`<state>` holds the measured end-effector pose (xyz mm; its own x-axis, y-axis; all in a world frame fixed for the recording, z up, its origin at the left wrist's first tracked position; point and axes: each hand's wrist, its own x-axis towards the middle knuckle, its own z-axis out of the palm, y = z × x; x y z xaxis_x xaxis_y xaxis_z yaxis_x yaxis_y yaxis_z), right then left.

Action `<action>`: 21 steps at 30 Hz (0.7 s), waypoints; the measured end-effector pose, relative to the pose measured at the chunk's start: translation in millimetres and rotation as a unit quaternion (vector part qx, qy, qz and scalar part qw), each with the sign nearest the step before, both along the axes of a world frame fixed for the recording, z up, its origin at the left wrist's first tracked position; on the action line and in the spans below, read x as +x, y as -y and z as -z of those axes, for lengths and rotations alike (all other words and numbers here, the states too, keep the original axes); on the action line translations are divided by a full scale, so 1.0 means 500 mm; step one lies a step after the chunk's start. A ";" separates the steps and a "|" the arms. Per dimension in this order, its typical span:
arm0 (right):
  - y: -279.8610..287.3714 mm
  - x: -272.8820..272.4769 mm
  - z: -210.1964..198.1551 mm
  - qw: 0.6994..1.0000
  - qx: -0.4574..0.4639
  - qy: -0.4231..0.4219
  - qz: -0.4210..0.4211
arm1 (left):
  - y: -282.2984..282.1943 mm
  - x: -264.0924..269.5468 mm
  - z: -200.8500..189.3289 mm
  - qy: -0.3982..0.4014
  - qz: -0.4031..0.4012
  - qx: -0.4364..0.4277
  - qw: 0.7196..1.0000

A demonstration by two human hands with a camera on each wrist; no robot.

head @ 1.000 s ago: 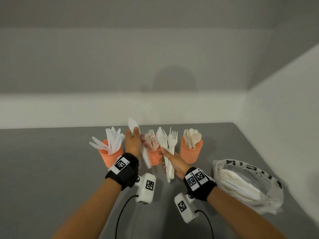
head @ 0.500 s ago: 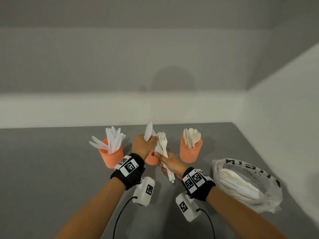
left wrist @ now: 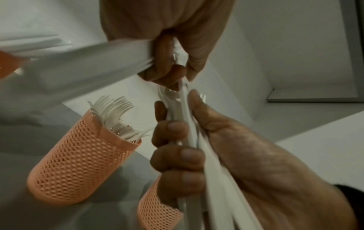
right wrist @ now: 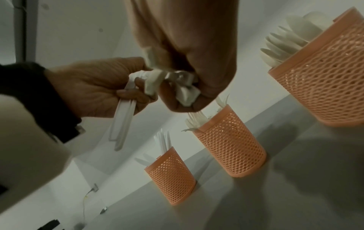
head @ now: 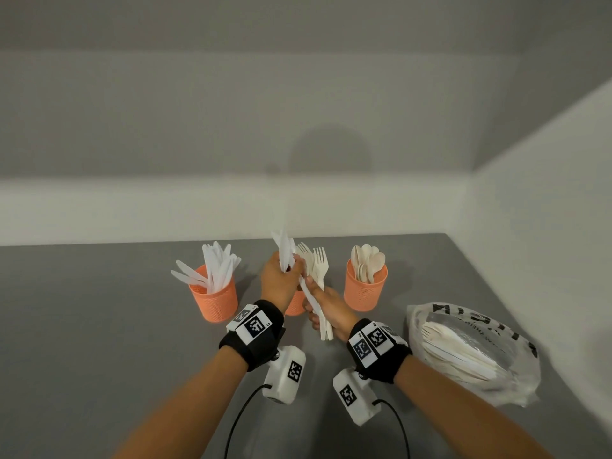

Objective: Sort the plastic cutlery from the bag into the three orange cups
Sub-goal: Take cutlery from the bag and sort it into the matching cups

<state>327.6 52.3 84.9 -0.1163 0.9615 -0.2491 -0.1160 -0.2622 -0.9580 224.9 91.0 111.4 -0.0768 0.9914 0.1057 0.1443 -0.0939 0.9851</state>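
A grey desk (head: pixel 82 326) fills a corner between pale walls, the right wall (head: pixel 546 226) close by. Three orange mesh cups stand in a row toward its far edge. From the left: the knife cup (head: pixel 215 301), the fork cup (head: pixel 294 304) mostly hidden behind the hands, and the spoon cup (head: pixel 364 291). The left hand (head: pixel 280 281) has its fingers clamped round a few white knives (head: pixel 284 251), blades up. Touching it, the right hand (head: pixel 329 313) has its fingers clamped on a bundle of forks (head: pixel 319 270), tines up; exact counts are unclear. One plastic bag (head: pixel 470 349) with more cutlery lies near the right wall.

Only the left wrist view shows forks (left wrist: pixel 113 109) standing in the middle cup (left wrist: pixel 82 158). The right wrist view shows all three cups in line and thin cables (right wrist: pixel 86 200) on the desk.
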 end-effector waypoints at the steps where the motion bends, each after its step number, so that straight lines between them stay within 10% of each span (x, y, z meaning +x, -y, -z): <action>1: -0.001 -0.002 0.000 1.000 -0.002 -0.003 0.003 | 0.002 0.001 0.002 -0.003 0.003 -0.002 1.000; 21: -0.005 0.010 0.018 0.998 -0.034 0.005 -0.059 | -0.025 -0.052 -0.009 -0.008 -0.019 -0.040 0.999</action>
